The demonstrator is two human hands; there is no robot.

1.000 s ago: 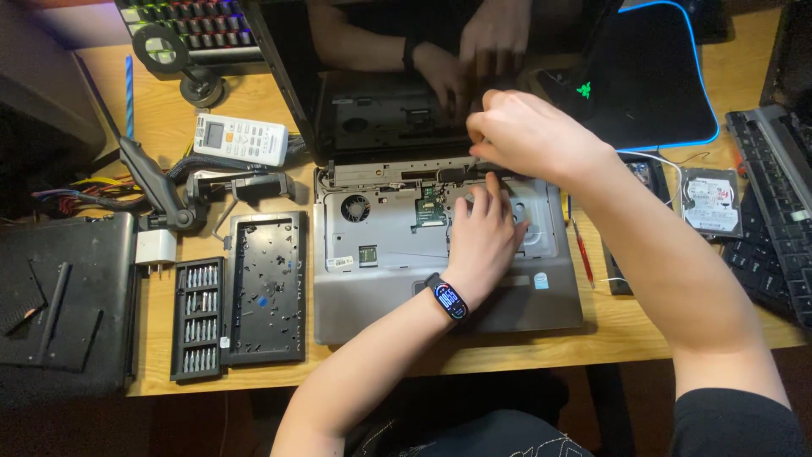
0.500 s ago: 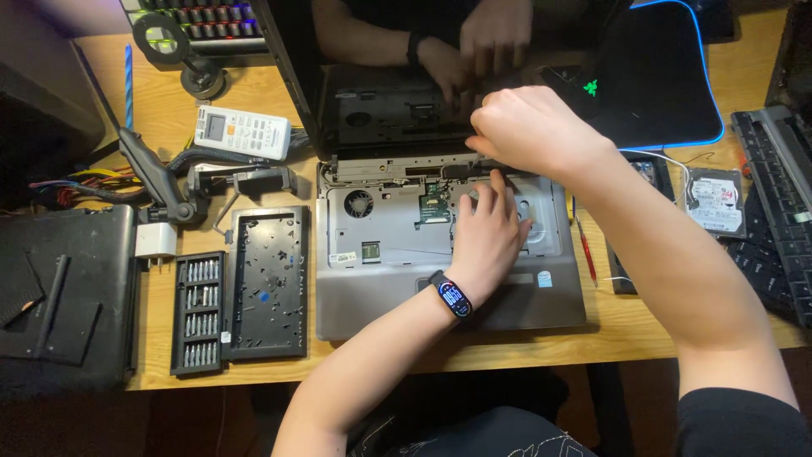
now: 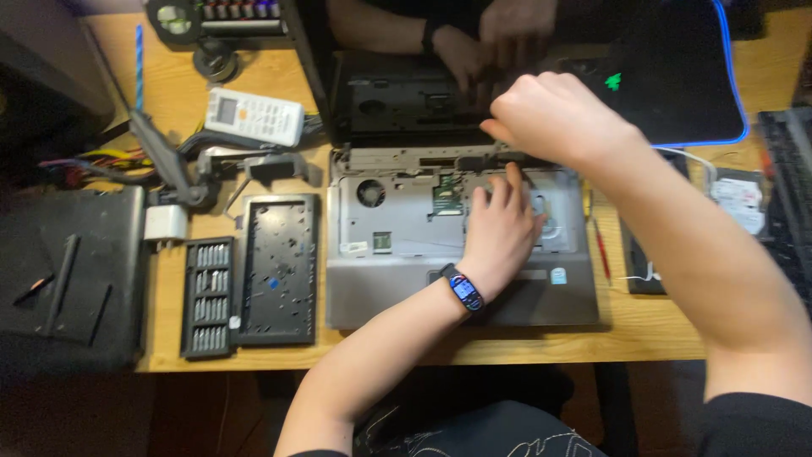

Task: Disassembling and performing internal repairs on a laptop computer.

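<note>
wooden desk [image 3: 651,326] (cluttered) bears an opened laptop [image 3: 397,228]; both hands on it

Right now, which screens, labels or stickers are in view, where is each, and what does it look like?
Wristband screen: on the left wrist, small oblong, black with blue glow.
Remote display: left end of the white remote, grey rectangle.
Corner sticker: laptop palm rest, lower right, small bluish square.
Drive label: on the hard drive at right, white sheet.
Green emblem: black mat, upper right.

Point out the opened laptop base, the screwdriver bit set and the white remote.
laptop base [image 3: 397,245], head view, bare grey top panel.
screwdriver bit set [image 3: 207,296], head view, middle rows of bits.
white remote [image 3: 254,116], head view, its middle.
</note>
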